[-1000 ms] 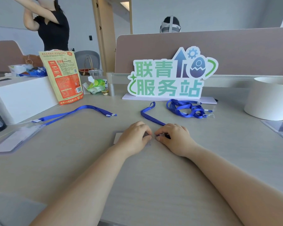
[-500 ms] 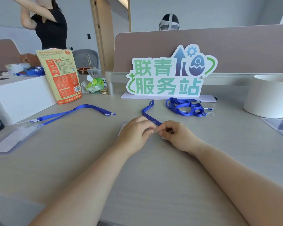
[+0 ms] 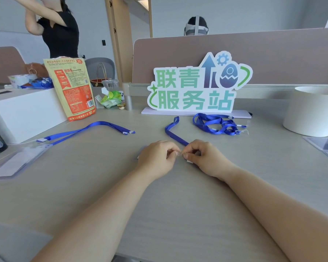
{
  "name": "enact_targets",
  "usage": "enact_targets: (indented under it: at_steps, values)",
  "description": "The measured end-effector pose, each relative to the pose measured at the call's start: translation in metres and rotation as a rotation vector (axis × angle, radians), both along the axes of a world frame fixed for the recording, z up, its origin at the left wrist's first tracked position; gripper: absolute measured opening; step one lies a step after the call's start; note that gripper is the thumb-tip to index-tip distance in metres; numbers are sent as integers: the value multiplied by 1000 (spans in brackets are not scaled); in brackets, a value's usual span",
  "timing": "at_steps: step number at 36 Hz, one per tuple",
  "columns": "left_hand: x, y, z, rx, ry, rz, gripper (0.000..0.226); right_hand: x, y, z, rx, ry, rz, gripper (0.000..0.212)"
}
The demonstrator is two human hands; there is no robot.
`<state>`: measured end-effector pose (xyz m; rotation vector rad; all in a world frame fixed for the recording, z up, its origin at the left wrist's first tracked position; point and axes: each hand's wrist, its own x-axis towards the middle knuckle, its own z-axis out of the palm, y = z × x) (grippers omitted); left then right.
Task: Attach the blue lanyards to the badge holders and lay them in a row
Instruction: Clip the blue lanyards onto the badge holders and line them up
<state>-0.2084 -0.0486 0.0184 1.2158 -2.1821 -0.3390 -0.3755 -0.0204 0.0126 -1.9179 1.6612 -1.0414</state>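
Hands: lifted slightly now; left hand (image 3: 155, 157) pinches badge holder (image 3: 190, 162), right hand (image 3: 204, 157) pinches lanyard (image 3: 175, 137).
Badge holder: mostly hidden beneath them.

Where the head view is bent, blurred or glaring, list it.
Head view: the wide lens bows the partition; light is soft and even, with faint shadows under the left hand and right hand; the sign and the lanyard pinched by the right hand look sharp; the clear badge holder in the left hand barely shows against the table; no harsh glare.
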Motion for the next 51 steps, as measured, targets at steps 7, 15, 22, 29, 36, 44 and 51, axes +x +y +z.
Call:
enact_targets:
  at_steps: [7,15,22,29,36,44,51]
  values:
    - [3,-5,-2,34,18,25,14,2,4,0,-44,10,18,26]
    - [12,-14,-7,12,43,-45,28,-1,0,-2,-27,16,-48,15]
    - [22,-14,-5,3,-44,-117,42,-3,2,0,-1,-123,-94,10]
    - [19,-11,-2,-27,128,-79,28,-3,7,7,33,-265,-96,14]
    - [17,-11,-5,-108,146,-64,28,-5,4,6,45,-229,-116,16]
    - [20,-15,-2,-332,359,67,32,-14,-2,-1,6,131,-291,21]
    - [20,-8,2,-148,-48,98,50,-15,2,-1,36,307,-298,7]
